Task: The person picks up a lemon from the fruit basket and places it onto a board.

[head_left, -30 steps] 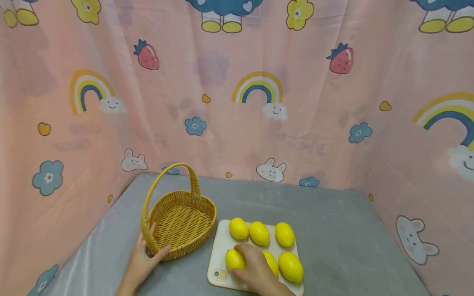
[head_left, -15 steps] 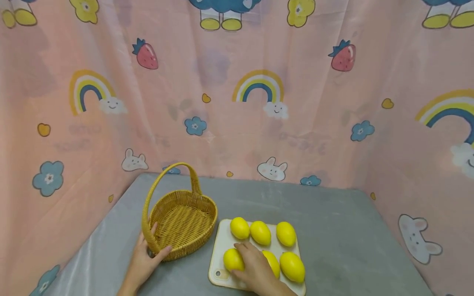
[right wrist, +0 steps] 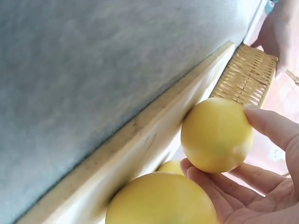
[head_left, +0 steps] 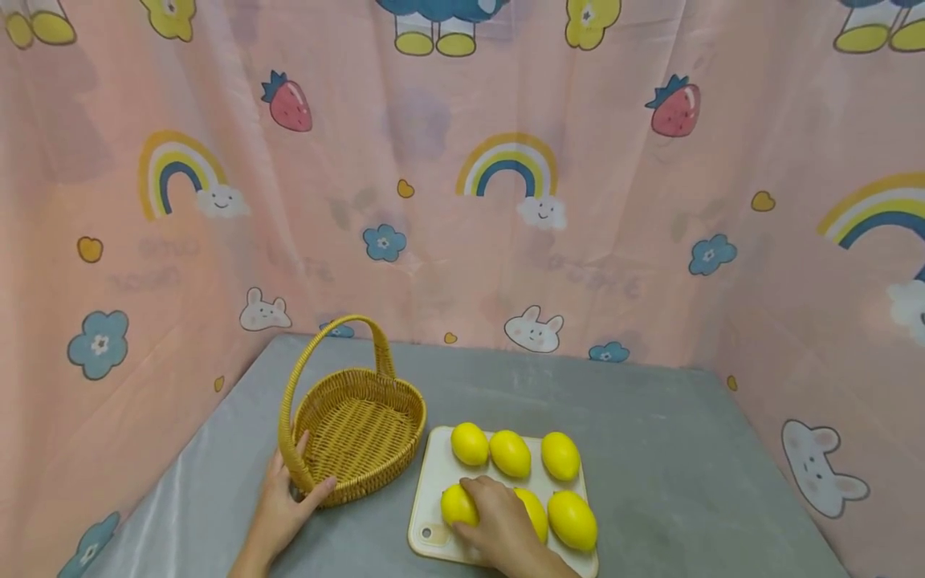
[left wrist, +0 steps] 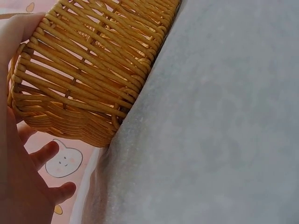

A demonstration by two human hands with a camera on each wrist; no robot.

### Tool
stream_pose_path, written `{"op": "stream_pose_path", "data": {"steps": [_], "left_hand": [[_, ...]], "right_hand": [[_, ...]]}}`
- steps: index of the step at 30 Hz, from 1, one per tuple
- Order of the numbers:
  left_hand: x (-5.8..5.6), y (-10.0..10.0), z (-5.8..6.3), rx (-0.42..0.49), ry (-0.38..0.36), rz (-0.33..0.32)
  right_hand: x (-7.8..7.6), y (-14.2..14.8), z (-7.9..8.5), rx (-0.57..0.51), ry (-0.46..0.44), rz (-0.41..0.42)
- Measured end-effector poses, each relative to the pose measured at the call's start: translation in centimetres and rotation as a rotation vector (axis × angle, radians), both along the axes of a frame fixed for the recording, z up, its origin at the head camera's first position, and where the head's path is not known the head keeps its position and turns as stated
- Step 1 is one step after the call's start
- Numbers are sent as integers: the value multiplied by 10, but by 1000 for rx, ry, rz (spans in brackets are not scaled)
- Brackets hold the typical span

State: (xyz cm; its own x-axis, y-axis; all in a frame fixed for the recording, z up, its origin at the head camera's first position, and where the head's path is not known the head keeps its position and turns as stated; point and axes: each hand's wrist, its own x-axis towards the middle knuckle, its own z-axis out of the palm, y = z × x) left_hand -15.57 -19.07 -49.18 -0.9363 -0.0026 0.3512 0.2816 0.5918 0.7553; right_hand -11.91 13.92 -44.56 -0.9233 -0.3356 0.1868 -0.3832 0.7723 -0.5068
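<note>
In the head view, my left hand [head_left: 278, 498] holds the near left side of a yellow wicker basket [head_left: 361, 437], its thumb on the rim beside the handle's foot. The left wrist view shows the woven wall [left wrist: 88, 65] close up, with some fingertips [left wrist: 63, 192] spread off it. My right hand [head_left: 502, 522] has thumb and fingers around a lemon [head_left: 458, 506] at the front left of a white cutting board [head_left: 433, 474]. From the right wrist, that lemon [right wrist: 217, 135] appears between thumb and fingers, close to the board; contact with it is unclear.
Several more lemons sit on the board, among them one at the back right [head_left: 560, 456], one at the front right [head_left: 572, 520] and one partly behind my right hand [head_left: 533, 512]. A grey cloth [head_left: 672, 466] covers the table. Pink printed curtains [head_left: 433, 289] enclose it.
</note>
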Motion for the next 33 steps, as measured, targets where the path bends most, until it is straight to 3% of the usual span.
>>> {"op": "stream_pose_path", "data": {"steps": [15, 26, 33], "left_hand": [[-1, 0, -2, -25, 6, 16], [-1, 0, 0, -25, -21, 19], [-2, 0, -1, -12, -19, 7]], "right_hand": [[1, 0, -2, 51, 56, -1], [1, -1, -3, 70, 23, 18], [1, 0, -9, 132, 201, -18]]}}
